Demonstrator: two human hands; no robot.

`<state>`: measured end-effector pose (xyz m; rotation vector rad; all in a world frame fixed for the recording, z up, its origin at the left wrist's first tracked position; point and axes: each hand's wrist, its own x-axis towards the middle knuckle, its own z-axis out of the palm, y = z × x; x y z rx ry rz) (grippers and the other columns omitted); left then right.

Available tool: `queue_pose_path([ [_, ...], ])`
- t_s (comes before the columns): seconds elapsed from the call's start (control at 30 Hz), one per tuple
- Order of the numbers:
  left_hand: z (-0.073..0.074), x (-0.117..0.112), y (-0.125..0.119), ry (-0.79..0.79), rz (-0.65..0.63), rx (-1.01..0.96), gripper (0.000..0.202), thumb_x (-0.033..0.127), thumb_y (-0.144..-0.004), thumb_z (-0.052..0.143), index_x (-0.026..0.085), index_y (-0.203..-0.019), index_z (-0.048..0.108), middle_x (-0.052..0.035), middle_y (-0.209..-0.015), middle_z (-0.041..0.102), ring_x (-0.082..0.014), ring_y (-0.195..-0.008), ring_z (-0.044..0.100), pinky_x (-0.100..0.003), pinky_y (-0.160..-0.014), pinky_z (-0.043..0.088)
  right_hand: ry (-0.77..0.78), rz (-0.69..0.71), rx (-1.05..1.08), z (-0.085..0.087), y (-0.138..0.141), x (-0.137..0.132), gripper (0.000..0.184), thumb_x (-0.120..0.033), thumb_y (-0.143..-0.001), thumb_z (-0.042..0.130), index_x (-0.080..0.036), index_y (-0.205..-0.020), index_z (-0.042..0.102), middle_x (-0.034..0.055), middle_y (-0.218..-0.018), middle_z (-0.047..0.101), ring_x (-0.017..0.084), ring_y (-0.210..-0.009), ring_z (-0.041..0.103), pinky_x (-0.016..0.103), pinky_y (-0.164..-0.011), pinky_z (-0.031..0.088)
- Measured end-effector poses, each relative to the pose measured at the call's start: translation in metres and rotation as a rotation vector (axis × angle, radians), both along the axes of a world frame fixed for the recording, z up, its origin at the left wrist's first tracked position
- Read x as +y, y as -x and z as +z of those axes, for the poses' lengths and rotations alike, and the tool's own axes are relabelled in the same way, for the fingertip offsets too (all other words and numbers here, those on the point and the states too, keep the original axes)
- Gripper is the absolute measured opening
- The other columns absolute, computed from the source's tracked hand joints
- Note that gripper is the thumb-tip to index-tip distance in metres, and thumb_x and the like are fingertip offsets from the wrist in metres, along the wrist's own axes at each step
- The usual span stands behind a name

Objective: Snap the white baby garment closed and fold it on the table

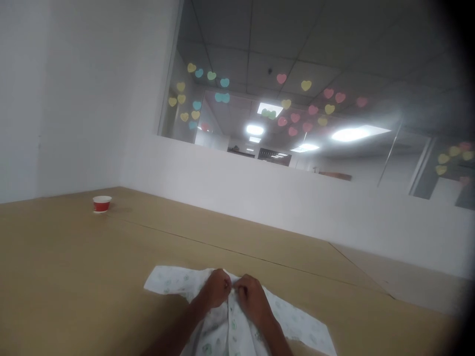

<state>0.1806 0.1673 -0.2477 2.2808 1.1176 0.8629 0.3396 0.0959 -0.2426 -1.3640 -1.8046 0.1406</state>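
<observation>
A small white shirt with a pale green print lies spread on the table, sleeves out to both sides. Its front opening runs down the middle toward me. My left hand is closed on the left edge of that opening near the collar. Close beside it, my right hand pinches the right edge at about the same height. The fingertips of both hands nearly meet; a tiny light spot shows between them, too small to make out. The lower end of the shirt runs out of view at the bottom.
The wooden table has seams between its boards. A red and white paper cup stands at the far left. White walls border the table at the back and left, with a window bearing heart stickers above.
</observation>
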Motion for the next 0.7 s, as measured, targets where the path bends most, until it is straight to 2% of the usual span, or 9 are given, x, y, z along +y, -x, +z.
queue_pose_path([
  [0.13,0.000,0.000,0.000,0.007,0.011,-0.003,0.017,0.005,-0.078,0.058,0.010,-0.079,0.074,-0.0077,-0.087,0.068,-0.0175,-0.084,0.063,-0.024,-0.075,0.045,0.067,0.058,-0.026,-0.001,0.002,-0.003,0.033,-0.005,-0.078,0.044,-0.019,-0.077,0.073,0.0043,-0.087,0.069,0.020,-0.088,0.062,0.031,-0.085,0.043],
  [0.37,0.008,-0.007,0.001,0.004,-0.007,0.018,0.023,0.002,-0.076,0.053,0.011,-0.076,0.074,-0.0067,-0.082,0.069,-0.0177,-0.081,0.064,-0.024,-0.074,0.044,-0.007,-0.037,-0.020,0.003,0.002,-0.002,0.034,-0.006,-0.082,0.042,-0.018,-0.084,0.074,0.0046,-0.087,0.069,0.019,-0.088,0.062,0.030,-0.085,0.043],
  [0.57,0.011,-0.008,0.002,-0.005,-0.022,0.036,0.026,0.001,-0.072,0.053,0.012,-0.074,0.075,-0.0053,-0.079,0.070,-0.0174,-0.078,0.064,-0.023,-0.070,0.043,0.097,-0.043,-0.067,0.005,0.003,-0.006,0.034,-0.004,-0.080,0.043,-0.019,-0.080,0.074,0.0046,-0.089,0.071,0.021,-0.090,0.063,0.032,-0.085,0.044],
  [0.7,0.011,-0.008,0.001,-0.006,-0.016,0.039,0.026,0.002,-0.073,0.052,0.013,-0.074,0.075,-0.0046,-0.077,0.070,-0.0177,-0.077,0.064,-0.024,-0.070,0.043,0.054,-0.083,-0.060,0.007,0.004,-0.006,0.033,-0.007,-0.082,0.043,-0.019,-0.079,0.073,0.0043,-0.086,0.070,0.021,-0.087,0.063,0.031,-0.082,0.044],
])
